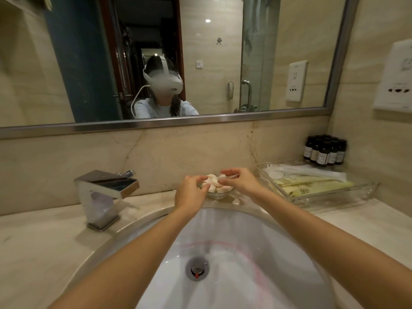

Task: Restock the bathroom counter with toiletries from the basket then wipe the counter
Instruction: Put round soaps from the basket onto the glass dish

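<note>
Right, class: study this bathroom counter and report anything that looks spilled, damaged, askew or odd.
A faint pink ring stains the white ceramic sink basin, and a brownish crack runs down the beige marble backsplash. Otherwise nothing stands out.

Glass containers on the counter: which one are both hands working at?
The small round dish behind the sink, filled with white pieces: left hand and right hand meet over it. The long rectangular tray to its right holds flat packets, untouched.

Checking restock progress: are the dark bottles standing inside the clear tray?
No, the dark bottles stand on the counter behind the clear tray, which holds flat packets.
</note>
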Demonstrator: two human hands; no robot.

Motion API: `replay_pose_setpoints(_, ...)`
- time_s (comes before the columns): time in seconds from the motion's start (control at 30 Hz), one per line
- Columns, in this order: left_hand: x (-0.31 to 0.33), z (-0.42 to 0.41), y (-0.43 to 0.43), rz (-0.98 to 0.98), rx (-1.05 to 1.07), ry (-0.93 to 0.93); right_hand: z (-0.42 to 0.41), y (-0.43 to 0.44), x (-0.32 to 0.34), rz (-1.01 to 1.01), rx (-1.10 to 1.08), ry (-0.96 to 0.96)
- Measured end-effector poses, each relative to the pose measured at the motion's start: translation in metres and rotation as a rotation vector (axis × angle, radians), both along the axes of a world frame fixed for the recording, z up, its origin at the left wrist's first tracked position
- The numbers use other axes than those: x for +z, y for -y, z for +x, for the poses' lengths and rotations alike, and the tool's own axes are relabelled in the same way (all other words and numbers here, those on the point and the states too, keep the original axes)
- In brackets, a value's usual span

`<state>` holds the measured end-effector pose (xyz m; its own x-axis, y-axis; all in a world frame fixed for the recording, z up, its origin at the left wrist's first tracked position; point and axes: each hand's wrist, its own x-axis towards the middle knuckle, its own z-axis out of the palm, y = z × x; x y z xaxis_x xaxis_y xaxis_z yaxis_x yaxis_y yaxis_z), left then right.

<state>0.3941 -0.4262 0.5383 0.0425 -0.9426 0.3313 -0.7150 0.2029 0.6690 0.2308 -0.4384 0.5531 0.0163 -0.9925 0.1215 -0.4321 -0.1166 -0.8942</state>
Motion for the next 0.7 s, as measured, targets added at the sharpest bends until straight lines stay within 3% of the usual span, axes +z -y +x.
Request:
replay_pose_setpoints(0.2,0.033,0.018,-0.053,0.039,-0.052,0.021,-0.009,-0.053,0.041,-0.021,-0.024,0.077)
replay_pose_setpoints(0.43,0.068,0.052,-0.151,0.129,-0.114,0.237,-0.004,-0.147,0.066,0.034,0.078,0.069)
replay_pose_setpoints(0.7,0.069,0.12,-0.271,0.206,-0.001,0.243,0.032,-0.247,0.058,0.052,0.177,0.076)
